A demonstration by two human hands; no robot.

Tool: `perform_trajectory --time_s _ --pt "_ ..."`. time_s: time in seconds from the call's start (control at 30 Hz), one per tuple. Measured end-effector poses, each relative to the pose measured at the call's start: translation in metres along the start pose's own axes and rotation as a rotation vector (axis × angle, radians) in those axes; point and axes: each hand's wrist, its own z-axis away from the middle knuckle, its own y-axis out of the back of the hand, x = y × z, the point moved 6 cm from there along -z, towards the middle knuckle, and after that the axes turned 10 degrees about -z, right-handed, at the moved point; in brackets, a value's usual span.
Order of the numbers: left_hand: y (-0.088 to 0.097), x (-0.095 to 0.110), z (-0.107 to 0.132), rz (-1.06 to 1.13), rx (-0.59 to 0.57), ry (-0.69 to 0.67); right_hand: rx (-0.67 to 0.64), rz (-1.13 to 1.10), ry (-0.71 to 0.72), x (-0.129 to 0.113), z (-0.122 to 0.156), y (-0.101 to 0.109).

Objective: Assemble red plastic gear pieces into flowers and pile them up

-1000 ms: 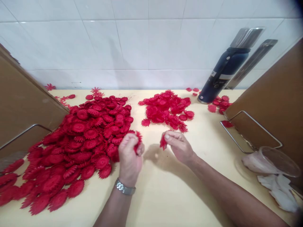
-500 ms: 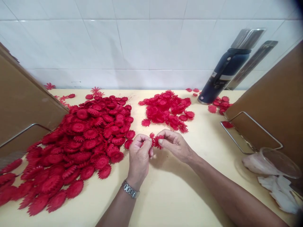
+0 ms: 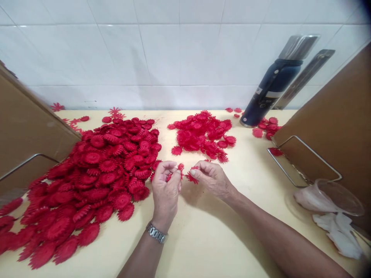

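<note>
My left hand [image 3: 167,183], with a metal watch [image 3: 155,232] at its wrist, pinches a small red toothed piece [image 3: 181,168] between thumb and fingers; more red shows inside the curled fingers. Close by on the right, my right hand [image 3: 213,177] grips a red toothed disc [image 3: 192,176] by thumb and forefinger. A narrow gap separates the two held pieces. Left of the hands lies a large heap of thick red toothed discs [image 3: 94,158]. Beyond the hands sits a smaller pile of thinner red toothed pieces [image 3: 199,133].
A dark blue bottle [image 3: 268,88] stands at the back right near loose red pieces [image 3: 270,126]. Brown boards [image 3: 26,127] with wire stands [image 3: 310,154] flank the table. At right lie a clear plastic cup [image 3: 339,197] and white tissue [image 3: 340,233]. A tiled wall [image 3: 199,54] closes the back.
My left hand has moved slightly left, away from my right hand. The red pieces, touching or nearly so before, are now apart. The whole view has shifted a little.
</note>
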Motion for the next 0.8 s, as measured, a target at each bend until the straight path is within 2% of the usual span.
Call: perform_trajectory --time_s 0.1,0.3,0.43,0.53,0.6,0.67,0.8 --pt "0.001 0.002 0.000 -0.066 -0.001 -0.035 0.011 0.009 0.005 0.000 0.000 0.001" --pt "-0.003 -0.001 0.004 -0.159 -0.113 -0.031 0.047 -0.002 0.024 -0.002 -0.001 0.003" --pt "-0.012 0.000 0.008 -0.164 -0.271 -0.025 0.105 0.010 0.024 -0.002 -0.001 0.005" --pt "-0.018 0.004 0.011 -0.251 -0.373 -0.037 0.085 0.011 0.032 -0.002 -0.001 0.002" --pt "-0.018 0.007 0.010 -0.325 -0.354 -0.063 0.037 0.001 0.041 -0.004 -0.001 -0.001" --pt "-0.016 0.010 0.008 -0.383 -0.284 -0.105 -0.026 -0.020 0.039 -0.007 -0.001 -0.004" --pt "-0.011 0.019 0.011 -0.523 -0.148 -0.300 -0.066 -0.073 -0.059 -0.006 0.000 -0.005"
